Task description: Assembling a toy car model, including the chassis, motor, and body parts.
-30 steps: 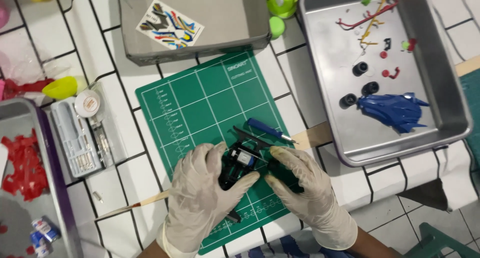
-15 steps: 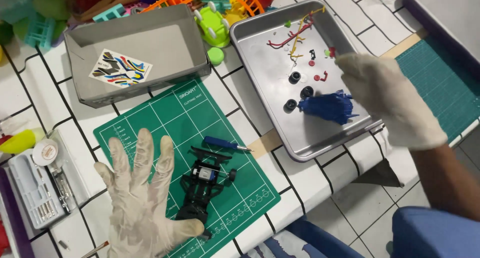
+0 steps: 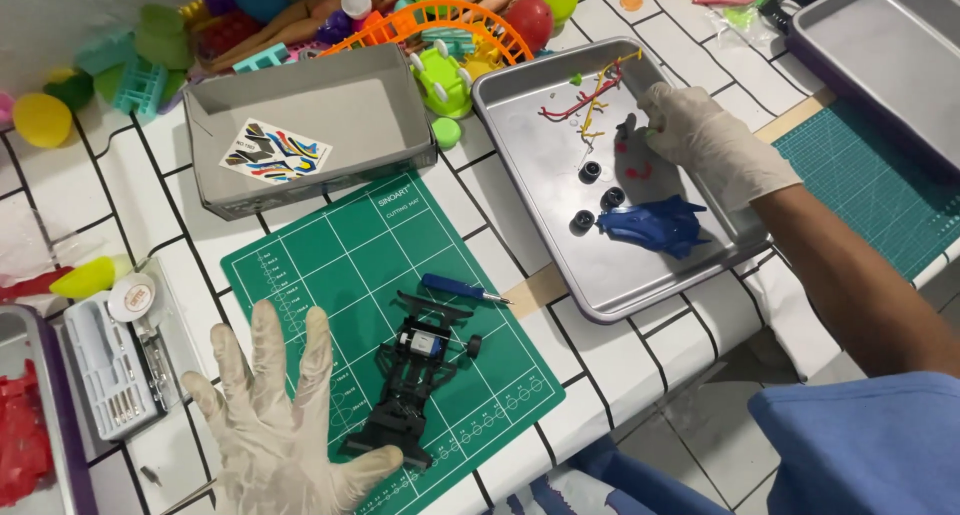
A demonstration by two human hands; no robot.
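Parts-fetch step, by the look of it: right hand (image 3: 705,140) reaches into the metal tray (image 3: 520,165), fingers curled over small parts near the black wheels (image 3: 598,197); can't tell if the grip has closed. Left hand (image 3: 275,420) splayed, holding nothing, beside the black toy car chassis (image 3: 415,380) on the green cutting mat (image 3: 330,265). Grey box (image 3: 300,105) holds a multicoloured sticker sheet (image 3: 275,153). A pick would need a fine pinch.

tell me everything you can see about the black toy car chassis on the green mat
The black toy car chassis lies flat on the green cutting mat, skewed diagonally. It looks like plastic, bare of its body shell, with a small blue and silver motor near the middle and one small black wheel on its right side. The gloved left hand hovers spread beside it. A blue screwdriver lies just above.
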